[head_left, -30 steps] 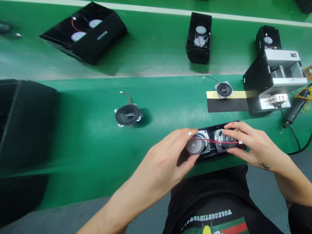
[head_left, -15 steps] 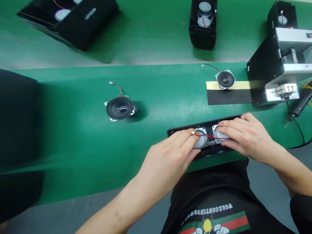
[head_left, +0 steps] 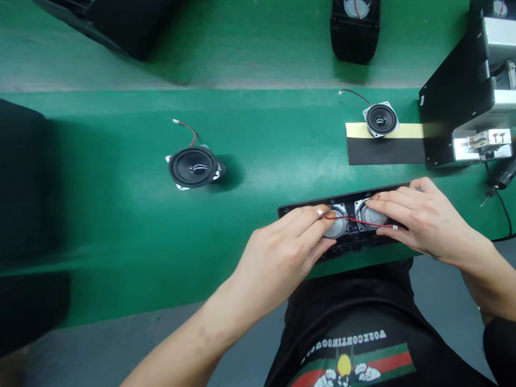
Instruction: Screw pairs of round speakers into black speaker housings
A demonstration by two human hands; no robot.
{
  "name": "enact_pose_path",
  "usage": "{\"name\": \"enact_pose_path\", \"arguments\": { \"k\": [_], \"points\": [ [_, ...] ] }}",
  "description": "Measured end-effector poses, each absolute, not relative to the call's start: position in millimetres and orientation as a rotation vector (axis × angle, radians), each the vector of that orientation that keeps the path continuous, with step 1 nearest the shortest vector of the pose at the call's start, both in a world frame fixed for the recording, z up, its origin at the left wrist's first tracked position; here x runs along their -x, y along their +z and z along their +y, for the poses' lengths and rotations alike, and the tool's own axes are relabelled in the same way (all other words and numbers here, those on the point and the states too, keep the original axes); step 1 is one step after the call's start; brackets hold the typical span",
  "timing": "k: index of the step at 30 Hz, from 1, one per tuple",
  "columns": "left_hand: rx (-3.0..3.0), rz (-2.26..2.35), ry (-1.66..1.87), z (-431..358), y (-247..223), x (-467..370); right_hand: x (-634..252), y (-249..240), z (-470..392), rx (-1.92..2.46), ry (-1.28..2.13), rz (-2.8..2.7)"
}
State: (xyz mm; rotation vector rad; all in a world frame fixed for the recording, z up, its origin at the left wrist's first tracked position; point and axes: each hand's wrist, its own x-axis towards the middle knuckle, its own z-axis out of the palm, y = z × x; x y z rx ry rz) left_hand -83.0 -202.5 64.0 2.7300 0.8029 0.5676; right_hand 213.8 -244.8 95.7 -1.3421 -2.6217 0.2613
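Note:
A long black plastic panel (head_left: 358, 241) lies slightly tilted at the table's near edge. Two speaker drivers sit in it with their grey magnet sides up. My left hand (head_left: 288, 242) has its fingers and thumb around the left speaker driver (head_left: 337, 228). The right speaker driver (head_left: 371, 215) is gripped from the right by my right hand (head_left: 423, 223), partly covering it. Thin red and black wires (head_left: 350, 219) cross between the drivers. One white connector (head_left: 320, 213) rests by my left fingers; another white connector (head_left: 395, 227) shows beside my right fingers.
A loose speaker (head_left: 194, 166) lies cone up on the green table (head_left: 121, 226). Another speaker (head_left: 381, 119) rests on a yellow and black strip (head_left: 382, 151). A black and silver machine (head_left: 455, 107) and an electric screwdriver (head_left: 503, 177) stand right. Behind are black speaker housings (head_left: 355, 35).
The camera view has shifted, so the far objects sit higher in the picture. Both hands stay on the two drivers. The connector near my right hand now shows.

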Motion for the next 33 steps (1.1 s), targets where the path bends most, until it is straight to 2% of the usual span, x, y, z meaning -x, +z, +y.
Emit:
{"name": "enact_pose_path", "arguments": {
  "k": [18, 33],
  "points": [
    [-2.676, 0.815, 0.477, -200.1, 62.8, 82.9, -224.1, 98.1, -237.7, 1.213, 0.157, -2.757],
    [-2.673, 0.819, 0.466, -199.5, 63.8, 81.9, -223.4, 94.7, -236.6, 1.204, 0.235, -2.701]
  ]
}}
